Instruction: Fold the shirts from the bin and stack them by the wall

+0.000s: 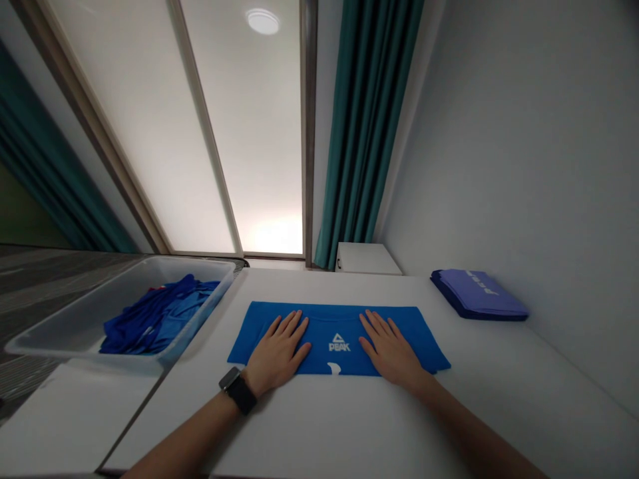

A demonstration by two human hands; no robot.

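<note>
A blue shirt (319,326), folded into a wide flat rectangle, lies on the white table (319,426) in front of me. It bears a white PEAK logo and part of another white mark at its near edge. My left hand (280,349) rests flat on the shirt's left part, fingers stretched out; a dark watch is on that wrist. On the right part my right hand (392,349) lies flat too, with its fingers spread. The logo shows between the two hands. Neither hand grips the cloth.
To the left stands a translucent plastic bin (54,332) holding crumpled blue clothes (160,316). Folded purple and navy garments (479,294) lie stacked at the table's right, near the wall. Behind the table are a small white cabinet (367,258), a teal curtain (372,133) and frosted sliding doors (249,133).
</note>
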